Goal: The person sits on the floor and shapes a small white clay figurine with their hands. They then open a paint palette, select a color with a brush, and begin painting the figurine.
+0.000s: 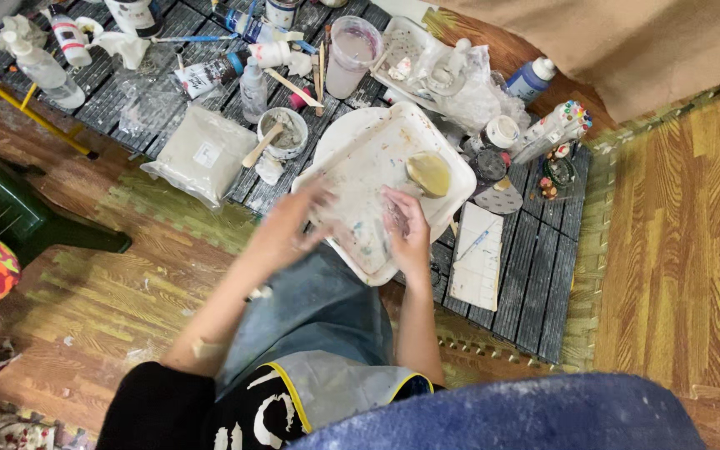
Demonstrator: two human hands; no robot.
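Hands rest on the white tray (452,187): left hand (289,225) is blurred, grip unclear; right hand (406,229) lies with fingers loosely curled.

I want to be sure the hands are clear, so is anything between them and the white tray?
Nothing visible. The left hand looks to rest on the white tray, though it is blurred. The right hand is on it too, beside the yellowish round piece.

A low dark slatted counter (535,275) sits on a wooden floor (685,250). On it, under the hands, a white tray (452,179); beyond them a cup (352,54); left, a powder bag (202,154); right, a white tile (478,258).
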